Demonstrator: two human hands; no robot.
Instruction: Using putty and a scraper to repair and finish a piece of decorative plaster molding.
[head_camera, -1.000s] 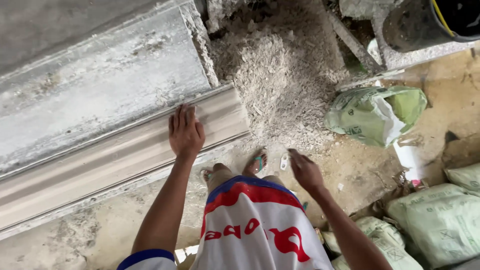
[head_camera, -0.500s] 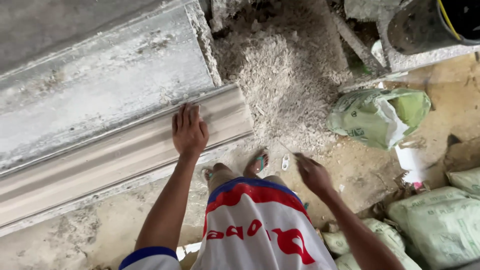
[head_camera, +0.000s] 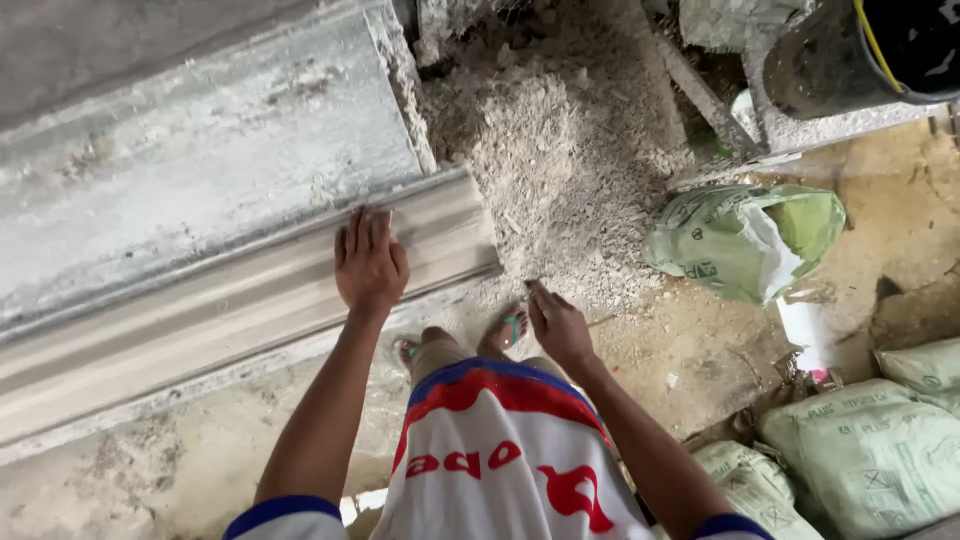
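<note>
At the far left, a long grey moulded cement strip (head_camera: 200, 320) is lying on the ground, running up to the right beside a broad, rough slab (head_camera: 180, 190) that is sitting just behind it. The left hand (head_camera: 369, 262) is resting flat on the strip near its right end, palm down, fingers stretched out and close together, gripping nothing. Below it, the person's feet in sandals (head_camera: 512, 326) are standing on the sandy floor (head_camera: 700, 360), just beside the strip's end. The right hand (head_camera: 558, 325) is hanging free in the air near the right foot, fingers loosely curled and holding nothing, apart from the strip. Behind it, a heap of grey rubble and powder (head_camera: 550, 170) is piling up against the slab's end. Farther right, a crumpled green and white sack (head_camera: 750, 240) is lying on the floor, and a dark bucket (head_camera: 850, 60) is standing at the top right corner. Filled pale green sacks (head_camera: 870, 450) are lying stacked at the lower right.
</note>
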